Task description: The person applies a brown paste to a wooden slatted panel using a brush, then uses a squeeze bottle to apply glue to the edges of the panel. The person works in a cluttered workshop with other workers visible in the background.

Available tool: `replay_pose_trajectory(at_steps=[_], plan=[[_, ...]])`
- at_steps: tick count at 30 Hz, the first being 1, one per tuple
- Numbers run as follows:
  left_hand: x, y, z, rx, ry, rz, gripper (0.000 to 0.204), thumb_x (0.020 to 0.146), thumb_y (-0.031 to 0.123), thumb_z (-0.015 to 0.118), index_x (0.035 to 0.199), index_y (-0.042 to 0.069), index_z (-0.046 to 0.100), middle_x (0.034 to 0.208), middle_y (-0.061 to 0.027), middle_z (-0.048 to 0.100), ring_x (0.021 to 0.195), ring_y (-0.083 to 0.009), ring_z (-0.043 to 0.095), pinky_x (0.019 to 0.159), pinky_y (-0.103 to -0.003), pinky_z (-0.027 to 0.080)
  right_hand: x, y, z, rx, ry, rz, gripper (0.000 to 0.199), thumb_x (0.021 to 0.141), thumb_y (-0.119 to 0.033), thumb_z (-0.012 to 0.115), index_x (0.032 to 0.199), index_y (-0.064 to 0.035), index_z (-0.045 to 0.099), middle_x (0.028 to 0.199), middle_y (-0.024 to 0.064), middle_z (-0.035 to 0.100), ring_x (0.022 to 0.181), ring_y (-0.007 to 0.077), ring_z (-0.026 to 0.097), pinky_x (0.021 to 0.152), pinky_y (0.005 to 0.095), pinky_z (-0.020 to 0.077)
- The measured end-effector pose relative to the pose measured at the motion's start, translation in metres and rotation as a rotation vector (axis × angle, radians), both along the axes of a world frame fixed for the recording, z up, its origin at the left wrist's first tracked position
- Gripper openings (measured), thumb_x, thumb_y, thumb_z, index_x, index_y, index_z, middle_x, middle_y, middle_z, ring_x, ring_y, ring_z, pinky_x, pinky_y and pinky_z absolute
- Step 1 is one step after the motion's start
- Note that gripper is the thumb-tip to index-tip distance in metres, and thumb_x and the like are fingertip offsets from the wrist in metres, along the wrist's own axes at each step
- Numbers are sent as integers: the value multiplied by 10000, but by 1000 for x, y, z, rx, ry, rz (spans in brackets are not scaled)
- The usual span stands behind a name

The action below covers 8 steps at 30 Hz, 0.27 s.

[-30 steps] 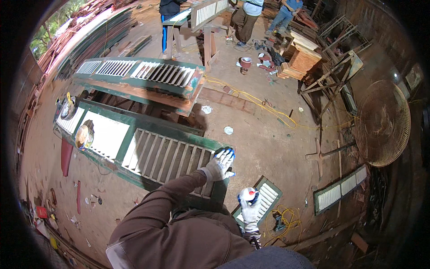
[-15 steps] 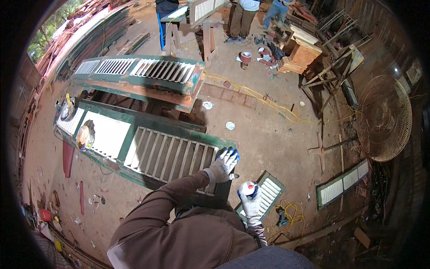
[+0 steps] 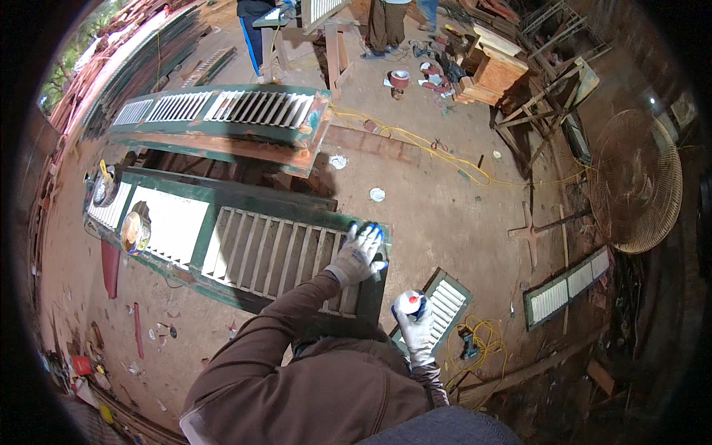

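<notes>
A green louvered shutter with pale slats lies in front of me. On its right end rests my left hand, in a white glove with blue fingertips, fingers spread on the frame near the end slats. To the right of the shutter's near corner, my gloved right hand is closed around a white bottle with a red tip. A smaller green shutter with white slats lies below, just past that hand. On the big shutter's left part stand an open can and a dark paint pot with a yellow handle.
A second long shutter lies beyond on supports. A yellow cord crosses the floor toward a large fan. At the right are a shutter panel and a power drill with coiled cord. People stand at a workbench behind.
My left hand has shifted slightly left and up along the shutter's end, its fingers more spread. My right hand still holds the bottle. The whole view has moved a little.
</notes>
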<state>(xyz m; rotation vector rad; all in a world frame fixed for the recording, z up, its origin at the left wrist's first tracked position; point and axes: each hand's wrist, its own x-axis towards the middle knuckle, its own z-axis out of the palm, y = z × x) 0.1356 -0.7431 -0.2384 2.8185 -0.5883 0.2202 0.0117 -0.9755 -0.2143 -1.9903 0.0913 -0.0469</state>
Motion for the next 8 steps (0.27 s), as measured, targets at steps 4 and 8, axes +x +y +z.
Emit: replay_pose_trajectory(at_steps=[4,8], plan=[[-1,7,0,-35,21,118,751,900,504,584,1456,16,453,1551,-133,396,1477,-298,282,1219,-515,142,-2,-6,-2,23,-12,-16,626,791,-220,848,1277,-20,508,1113,140,622,990,261,636,883,361,513],[-1,9,-8,-87,-1,147,791,890,501,597,1498,36,396,1564,-159,369,1482,-331,263,1224,-514,144,-6,-14,-2,46,23,3,611,806,-204,832,1296,-52,499,1134,137,627,1012,261,641,909,370,510]])
